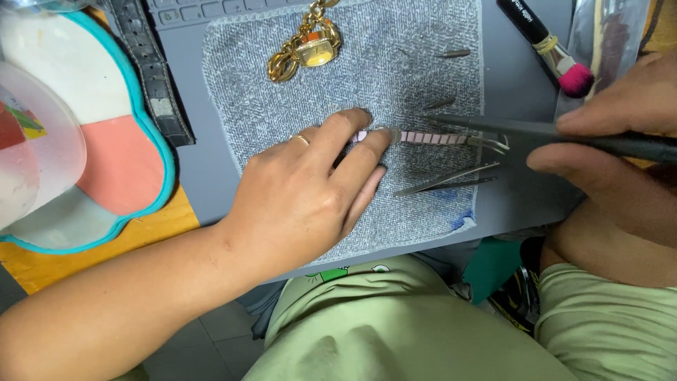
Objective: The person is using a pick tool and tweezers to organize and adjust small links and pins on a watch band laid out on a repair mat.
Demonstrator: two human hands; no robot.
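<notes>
My left hand (310, 187) lies flat on a grey cloth (282, 92), its fingertips pinning one end of a pink link watch strap (430, 138). My right hand (620, 152) grips a dark slim tool (536, 130) whose tip points left and meets the strap near its right end. Steel tweezers (448, 178) rest on the cloth just below the strap. A gold chain watch (307, 48) sits at the cloth's top.
A black leather strap (151, 70) lies left of the cloth on the grey mat (204, 169). A pink-tipped brush (553, 53) and two small metal pins (453, 53) are at upper right. A teal-edged tray (120, 155) and a clear container (35, 141) stand left.
</notes>
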